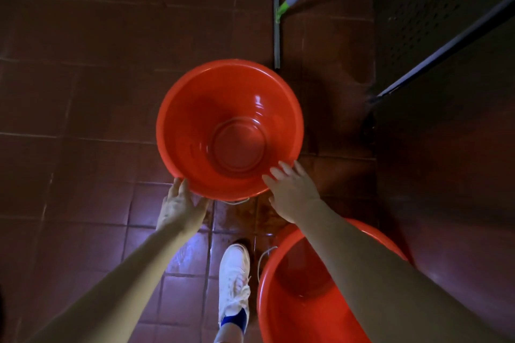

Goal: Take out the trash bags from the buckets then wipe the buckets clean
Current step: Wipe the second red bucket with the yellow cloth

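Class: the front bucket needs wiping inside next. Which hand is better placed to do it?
Probably the right. The right hand rests straight-fingered on the rim of the front bucket, free to move in; the left hand holds that rim, steadying it.

Both forearms bare, extended forward; left hand (pixel 181 203) grips far bucket (pixel 195 120) rim from below; right hand (pixel 292 193) fingers straight, touching rim
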### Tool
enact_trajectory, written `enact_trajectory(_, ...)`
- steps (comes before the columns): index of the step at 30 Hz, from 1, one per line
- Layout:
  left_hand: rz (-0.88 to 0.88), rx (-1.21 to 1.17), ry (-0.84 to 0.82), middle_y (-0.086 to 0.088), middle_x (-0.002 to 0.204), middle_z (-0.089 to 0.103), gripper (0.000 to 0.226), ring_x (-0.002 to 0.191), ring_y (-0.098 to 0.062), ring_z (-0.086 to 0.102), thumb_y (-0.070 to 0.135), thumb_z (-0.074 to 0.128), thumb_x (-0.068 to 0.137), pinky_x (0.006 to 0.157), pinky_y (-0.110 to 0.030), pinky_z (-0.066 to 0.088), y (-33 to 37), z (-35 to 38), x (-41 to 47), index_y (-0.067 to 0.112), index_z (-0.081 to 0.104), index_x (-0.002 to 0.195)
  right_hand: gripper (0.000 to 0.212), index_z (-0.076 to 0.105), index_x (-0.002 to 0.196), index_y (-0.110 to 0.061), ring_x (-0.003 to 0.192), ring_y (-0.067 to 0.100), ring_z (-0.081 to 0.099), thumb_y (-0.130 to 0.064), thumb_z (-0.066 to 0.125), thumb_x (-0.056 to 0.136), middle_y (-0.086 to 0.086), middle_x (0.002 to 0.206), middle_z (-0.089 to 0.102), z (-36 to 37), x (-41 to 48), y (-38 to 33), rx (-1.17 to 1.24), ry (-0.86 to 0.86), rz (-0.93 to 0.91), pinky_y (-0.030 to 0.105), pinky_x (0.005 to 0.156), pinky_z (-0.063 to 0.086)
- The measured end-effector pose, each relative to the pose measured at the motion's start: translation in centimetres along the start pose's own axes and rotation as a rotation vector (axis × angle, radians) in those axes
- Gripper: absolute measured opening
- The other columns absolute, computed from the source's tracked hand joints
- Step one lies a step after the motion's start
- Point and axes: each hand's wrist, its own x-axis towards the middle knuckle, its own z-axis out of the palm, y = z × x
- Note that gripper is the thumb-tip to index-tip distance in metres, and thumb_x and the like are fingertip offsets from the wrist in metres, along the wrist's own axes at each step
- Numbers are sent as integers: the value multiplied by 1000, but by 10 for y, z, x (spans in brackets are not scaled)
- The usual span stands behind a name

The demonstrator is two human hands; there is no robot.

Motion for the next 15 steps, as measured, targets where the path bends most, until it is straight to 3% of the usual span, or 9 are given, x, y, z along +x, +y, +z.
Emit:
enact_trajectory(6,34,-2,4,-10,162,20,65,148,-26,21,39,50,97,119,-38,20,9,11,-11,13,28,153,33,56,126,-25,128,24,38,-30,48,94,-2,129,51,-1,-1,6,-20,9,8,45,114,16)
enact_trajectory(12,145,33,-135,-7,163,15,64,147,-25,22,36,48,99,119,-39,23,35,34,-37,14,23,154,43,44,140,-27,146,21,18,-37,42,98,-3,148,40,6,-36,48,17,-103,114,47,117,8)
enact_trajectory(15,292,61,-136,-8,161,24,51,147,-25,23,28,47,101,116,-36,23,57,49,-53,14,35,149,47,37,144,-28,148,20,11,-41,41,98,-4,154,32,13,-60,75,33,-151,193,47,118,6)
